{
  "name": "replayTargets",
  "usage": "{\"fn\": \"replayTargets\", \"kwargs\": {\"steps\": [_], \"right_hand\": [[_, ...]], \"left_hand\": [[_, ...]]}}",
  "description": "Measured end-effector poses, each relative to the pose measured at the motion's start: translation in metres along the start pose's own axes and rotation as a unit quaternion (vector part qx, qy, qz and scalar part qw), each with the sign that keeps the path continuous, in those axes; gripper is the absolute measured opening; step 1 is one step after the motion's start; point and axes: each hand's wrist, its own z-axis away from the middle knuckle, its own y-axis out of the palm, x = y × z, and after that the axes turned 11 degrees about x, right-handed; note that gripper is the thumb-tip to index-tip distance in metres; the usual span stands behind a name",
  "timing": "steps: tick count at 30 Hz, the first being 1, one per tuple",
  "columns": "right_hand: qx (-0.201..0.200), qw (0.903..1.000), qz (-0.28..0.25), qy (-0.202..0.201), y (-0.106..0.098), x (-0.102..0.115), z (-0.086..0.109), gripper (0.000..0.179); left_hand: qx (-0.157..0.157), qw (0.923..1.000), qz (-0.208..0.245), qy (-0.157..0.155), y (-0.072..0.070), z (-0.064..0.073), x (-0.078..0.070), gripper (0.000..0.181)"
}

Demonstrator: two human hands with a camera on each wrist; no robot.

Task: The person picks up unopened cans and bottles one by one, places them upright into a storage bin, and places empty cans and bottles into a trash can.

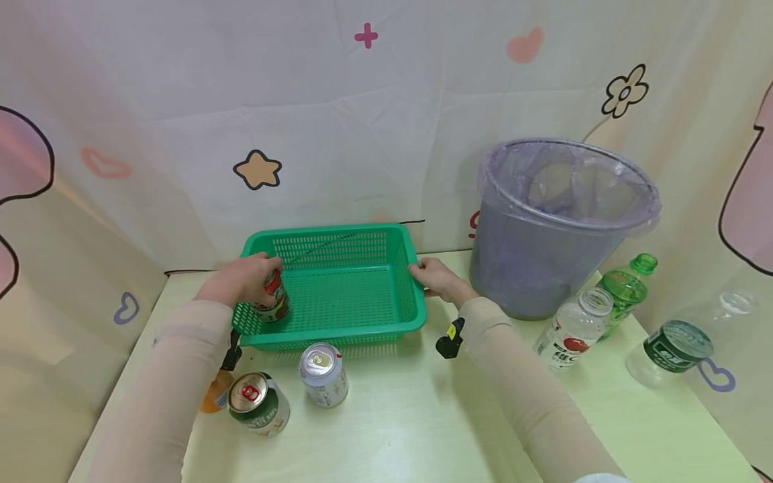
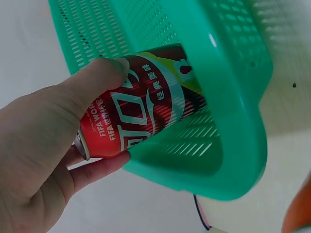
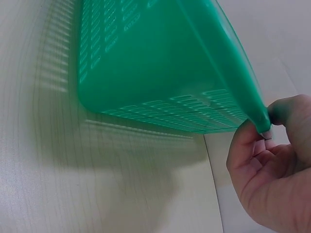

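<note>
A red soda can (image 2: 141,107) stands inside the left end of a green plastic basket (image 1: 338,330). My left hand (image 1: 244,278) grips the can near its top, thumb on one side and fingers on the other, as the left wrist view shows. At the basket's right end, my right hand (image 1: 443,278) pinches the rim between thumb and curled fingers, seen close in the right wrist view (image 3: 272,179). In front of the basket are a white can (image 1: 326,379) and a dark green can (image 1: 261,406). An orange object (image 1: 216,392) lies partly hidden behind my left forearm.
A mesh trash bin (image 1: 531,268) with a translucent purple liner stands at the back right. Beside it are a green bottle (image 1: 625,288), a clear bottle with a white label (image 1: 570,332) and a clear bottle with a dark green label (image 1: 676,345). A printed curtain (image 1: 338,134) hangs behind the table.
</note>
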Motion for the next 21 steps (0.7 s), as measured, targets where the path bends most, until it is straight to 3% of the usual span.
{"fn": "replayTargets", "kwargs": {"steps": [9, 21], "right_hand": [[0.0, 1.0, -0.003, -0.002, -0.001, -0.001, -0.001, 0.035], [0.002, 1.0, -0.007, -0.005, 0.0, -0.001, -0.001, 0.028]], "left_hand": [[0.004, 0.9997, 0.023, -0.007, 0.01, -0.008, 0.002, 0.048], [-0.001, 0.9995, 0.022, -0.022, 0.016, -0.018, 0.002, 0.045]]}}
